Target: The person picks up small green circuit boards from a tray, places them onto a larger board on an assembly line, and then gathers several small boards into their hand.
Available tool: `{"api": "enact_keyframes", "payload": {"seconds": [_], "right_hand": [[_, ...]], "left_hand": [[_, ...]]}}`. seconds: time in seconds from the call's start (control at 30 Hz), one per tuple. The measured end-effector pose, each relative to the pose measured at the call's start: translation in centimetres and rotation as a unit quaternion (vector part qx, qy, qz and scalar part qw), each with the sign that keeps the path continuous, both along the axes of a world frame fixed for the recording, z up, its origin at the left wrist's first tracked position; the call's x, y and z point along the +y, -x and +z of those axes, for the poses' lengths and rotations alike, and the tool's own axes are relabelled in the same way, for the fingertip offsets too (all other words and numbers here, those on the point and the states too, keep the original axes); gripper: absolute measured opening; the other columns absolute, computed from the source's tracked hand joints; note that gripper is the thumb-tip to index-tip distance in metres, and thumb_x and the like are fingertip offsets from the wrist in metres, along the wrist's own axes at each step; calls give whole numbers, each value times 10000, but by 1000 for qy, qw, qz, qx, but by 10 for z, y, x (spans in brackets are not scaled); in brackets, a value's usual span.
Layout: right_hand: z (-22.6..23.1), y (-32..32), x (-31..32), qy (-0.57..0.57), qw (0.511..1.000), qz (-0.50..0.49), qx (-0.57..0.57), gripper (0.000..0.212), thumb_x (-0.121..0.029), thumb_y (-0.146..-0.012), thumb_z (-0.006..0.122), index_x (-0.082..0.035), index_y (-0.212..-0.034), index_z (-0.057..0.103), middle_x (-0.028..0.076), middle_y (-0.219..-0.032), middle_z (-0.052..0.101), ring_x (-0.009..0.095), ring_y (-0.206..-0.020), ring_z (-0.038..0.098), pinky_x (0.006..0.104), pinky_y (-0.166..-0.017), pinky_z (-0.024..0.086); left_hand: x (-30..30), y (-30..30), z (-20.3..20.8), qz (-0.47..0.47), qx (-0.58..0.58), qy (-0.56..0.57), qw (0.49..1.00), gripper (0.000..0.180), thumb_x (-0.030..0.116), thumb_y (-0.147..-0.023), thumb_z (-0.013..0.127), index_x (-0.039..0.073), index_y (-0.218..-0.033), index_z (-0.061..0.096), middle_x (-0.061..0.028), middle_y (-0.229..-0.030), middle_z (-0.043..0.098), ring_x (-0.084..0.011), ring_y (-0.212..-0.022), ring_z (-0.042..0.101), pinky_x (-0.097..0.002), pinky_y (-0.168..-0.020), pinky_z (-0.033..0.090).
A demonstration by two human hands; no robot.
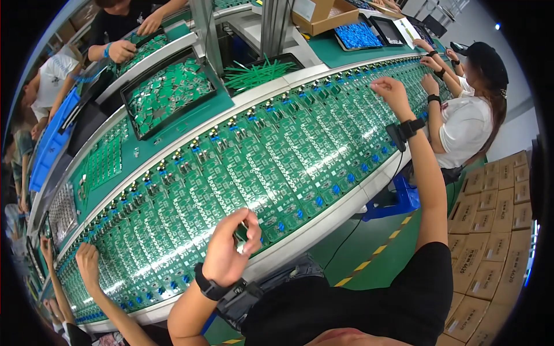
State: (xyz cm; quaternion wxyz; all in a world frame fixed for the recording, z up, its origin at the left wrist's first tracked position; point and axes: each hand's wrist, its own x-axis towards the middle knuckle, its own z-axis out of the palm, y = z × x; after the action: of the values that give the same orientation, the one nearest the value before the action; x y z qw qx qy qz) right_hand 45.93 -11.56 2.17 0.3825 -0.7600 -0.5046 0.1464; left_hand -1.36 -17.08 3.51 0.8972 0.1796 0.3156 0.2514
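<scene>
A long run of green circuit boards (271, 167) lies side by side on the curved line in front of me. Small metal-topped parts stand along the far edge of the boards, and blue parts (336, 189) sit along the near edge. My left hand (231, 247) hovers over the near edge of the boards, fingers curled in towards the thumb. Anything between those fingers is hidden. Reaching farther out, my right hand (392, 96) is above the boards at the right, its fingertips drawn together. Whatever it may pinch is too small to name. Both wrists wear black straps.
Beyond the line are a black tray (217, 86) of green board pieces, green strips (259, 74), a tray of blue parts (358, 36) and a cardboard box (323, 26). Co-workers reach in from both sides and across. Stacked cartons (490, 230) and a blue stool (395, 199) stand at the right.
</scene>
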Motion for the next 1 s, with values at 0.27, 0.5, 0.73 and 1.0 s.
{"api": "enact_keyframes", "payload": {"seconds": [0.27, 0.5, 0.73, 1.0], "right_hand": [[-48, -24, 32, -30, 992, 71, -104, 118, -87, -724, 641, -54, -837, 643, 55, -775, 600, 144, -680, 597, 258, -611, 475], [-57, -12, 45, -85, 977, 113, -160, 160, 5, -676, 616, -43, -827, 591, 83, -808, 548, 189, -709, 585, 286, -639, 483], [-49, -10, 51, -28, 965, 132, -225, 180, 59, -681, 594, -27, -836, 558, 70, -842, 545, 184, -723, 575, 278, -688, 480], [-42, -20, 59, 13, 954, 192, -230, 199, 76, -648, 589, -22, -816, 549, 85, -799, 543, 200, -691, 565, 291, -620, 458]], "left_hand": [[-17, -10, -18, 19, -23, 65, 997, 229, 213, -903, 392, 46, -772, 480, -17, -620, 410, -97, -487, 336, -226, -470, 273], [-15, -5, -20, 43, -17, 73, 996, 229, 201, -908, 365, 60, -751, 456, -2, -618, 392, -84, -472, 318, -220, -446, 263], [-17, 2, -21, 66, 1, 76, 995, 242, 215, -905, 381, 64, -726, 443, -11, -620, 401, -85, -475, 321, -224, -461, 262], [-18, 5, -20, 81, -3, 79, 994, 214, 203, -906, 372, 68, -760, 451, 2, -604, 375, -82, -467, 310, -217, -438, 251]]}}
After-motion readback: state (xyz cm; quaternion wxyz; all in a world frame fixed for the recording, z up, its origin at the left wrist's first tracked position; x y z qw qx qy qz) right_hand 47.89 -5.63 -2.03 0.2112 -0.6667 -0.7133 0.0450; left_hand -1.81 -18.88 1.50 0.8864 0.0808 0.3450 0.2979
